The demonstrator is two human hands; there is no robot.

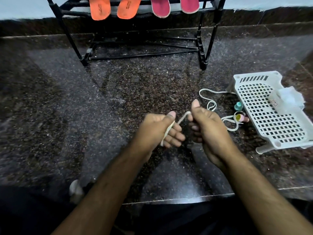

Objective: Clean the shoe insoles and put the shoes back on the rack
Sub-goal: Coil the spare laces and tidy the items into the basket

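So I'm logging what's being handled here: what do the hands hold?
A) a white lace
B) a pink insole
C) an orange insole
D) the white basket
A: the white lace is wound over the left hand and runs to the right hand, which grips it.

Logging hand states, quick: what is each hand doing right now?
Left hand: fingers fairly straight, white lace wrapped round them, thumb pressing it.
Right hand: curled, gripping the same lace.

left grip (162, 128) half-open, right grip (203, 122) curled
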